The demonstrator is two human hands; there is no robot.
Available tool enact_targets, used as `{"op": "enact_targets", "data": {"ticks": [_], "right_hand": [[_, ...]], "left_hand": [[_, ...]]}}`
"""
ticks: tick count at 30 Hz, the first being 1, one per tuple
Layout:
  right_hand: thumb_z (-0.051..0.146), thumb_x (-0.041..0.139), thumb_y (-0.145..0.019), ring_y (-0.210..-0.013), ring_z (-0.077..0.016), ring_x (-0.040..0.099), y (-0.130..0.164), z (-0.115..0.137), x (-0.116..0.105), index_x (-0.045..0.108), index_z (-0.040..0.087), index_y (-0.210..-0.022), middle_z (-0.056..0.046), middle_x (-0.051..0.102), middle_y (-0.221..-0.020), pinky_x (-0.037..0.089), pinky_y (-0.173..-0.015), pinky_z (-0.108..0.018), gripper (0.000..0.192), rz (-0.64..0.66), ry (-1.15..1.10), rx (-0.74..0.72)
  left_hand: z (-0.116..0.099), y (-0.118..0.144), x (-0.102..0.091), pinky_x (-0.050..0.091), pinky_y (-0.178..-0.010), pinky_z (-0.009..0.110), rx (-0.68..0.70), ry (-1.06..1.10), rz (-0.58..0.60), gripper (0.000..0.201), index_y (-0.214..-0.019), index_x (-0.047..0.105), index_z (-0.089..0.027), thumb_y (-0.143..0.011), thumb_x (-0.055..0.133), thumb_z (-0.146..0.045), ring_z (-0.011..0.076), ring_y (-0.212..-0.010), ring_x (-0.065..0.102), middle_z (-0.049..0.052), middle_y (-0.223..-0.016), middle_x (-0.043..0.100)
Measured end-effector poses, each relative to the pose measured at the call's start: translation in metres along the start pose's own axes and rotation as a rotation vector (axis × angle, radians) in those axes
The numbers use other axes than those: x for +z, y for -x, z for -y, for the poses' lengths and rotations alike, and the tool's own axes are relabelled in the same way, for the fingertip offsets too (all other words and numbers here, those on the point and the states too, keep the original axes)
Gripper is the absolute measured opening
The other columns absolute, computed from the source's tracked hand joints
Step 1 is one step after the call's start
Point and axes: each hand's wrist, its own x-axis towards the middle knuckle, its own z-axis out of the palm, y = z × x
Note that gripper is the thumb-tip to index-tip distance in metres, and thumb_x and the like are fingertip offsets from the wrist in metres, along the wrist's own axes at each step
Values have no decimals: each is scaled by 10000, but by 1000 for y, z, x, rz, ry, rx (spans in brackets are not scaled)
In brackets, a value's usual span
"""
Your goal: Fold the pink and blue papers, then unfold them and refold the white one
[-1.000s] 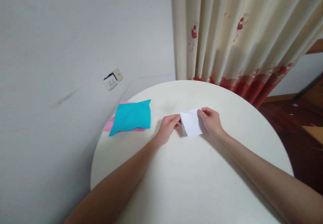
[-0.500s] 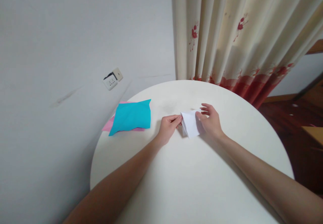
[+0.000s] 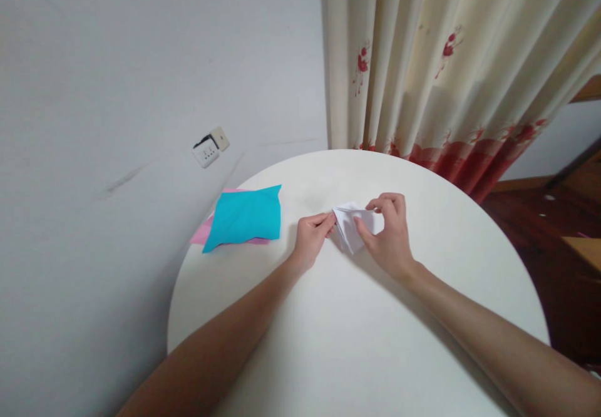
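Observation:
A folded piece of white paper [image 3: 348, 231] is held above the middle of the table, its layers spread apart at the lower edge. My left hand [image 3: 310, 239] pinches its left corner between thumb and fingers. From the right, my right hand [image 3: 390, 235] grips the paper, the thumb against its near face and the curled fingers at its upper right edge. Part of the paper's right side is hidden behind that hand.
A blue sheet [image 3: 248, 216] lies over a pink sheet [image 3: 201, 232] at the left of the round white table [image 3: 338, 335]. Behind stand a wall with a socket [image 3: 205, 153] and a patterned curtain [image 3: 399, 60].
The fingers of my right hand have curled in, and its thumb has moved left across the paper. The paper's upper edge has opened and its front face has tilted. My left hand keeps its pinch.

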Motion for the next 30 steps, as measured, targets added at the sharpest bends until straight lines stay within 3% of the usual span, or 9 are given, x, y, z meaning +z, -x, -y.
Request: {"op": "enact_targets", "data": {"ticks": [2, 5, 10, 15, 24, 30], "right_hand": [[198, 609, -848, -908, -232, 537, 1, -1, 0, 570, 221, -867, -60, 538, -915, 477, -799, -393, 49, 71, -24, -30], [201, 577, -882, -826, -205, 570, 3, -6, 2, 617, 221, -877, -38, 594, -839, 485, -756, -360, 46, 219, -91, 8], [314, 619, -876, -902, -209, 619, 4, -15, 7, 668, 219, -1089, -86, 645, -1063, 531, -709, -327, 239, 291, -186, 148], [463, 660, -848, -994, -248, 621, 3, -12, 4, 686, 243, -1111, -99, 651, -1134, 541, -735, -349, 345, 343, -104, 173], [355, 545, -927, -976, -248, 638, 4, -15, 6, 748, 248, -928, -81, 706, -1029, 514, -876, -408, 229, 283, -76, 121], [312, 565, -898, -759, -195, 622, 0, -7, 4, 704, 219, -785, -66, 677, -883, 529, -608, -315, 202, 122, -148, 200]], "left_hand": [[1, 0, 0, 299, -525, 239, 4, 3, -8, 380, -599, 635, -147, -792, 669, -472, 100, -560, 418, -17, -568, 520], [1, 1, -1, 288, -523, 241, 31, -16, 3, 383, -608, 628, -149, -810, 657, -473, 101, -561, 412, -22, -567, 505], [-1, 4, 0, 283, -540, 248, 142, -97, 81, 400, -580, 595, -151, -851, 633, -443, 101, -574, 400, -28, -564, 468], [-2, 5, 1, 321, -568, 250, 163, -106, 109, 366, -615, 631, -152, -858, 625, -426, 113, -612, 438, -10, -621, 519], [-5, 6, 0, 323, -560, 253, 194, -152, 103, 366, -597, 643, -158, -853, 633, -419, 113, -598, 437, -8, -620, 530], [-5, 7, -1, 315, -556, 250, 212, -156, 11, 348, -615, 647, -158, -864, 619, -400, 113, -595, 437, -5, -627, 534]]}}
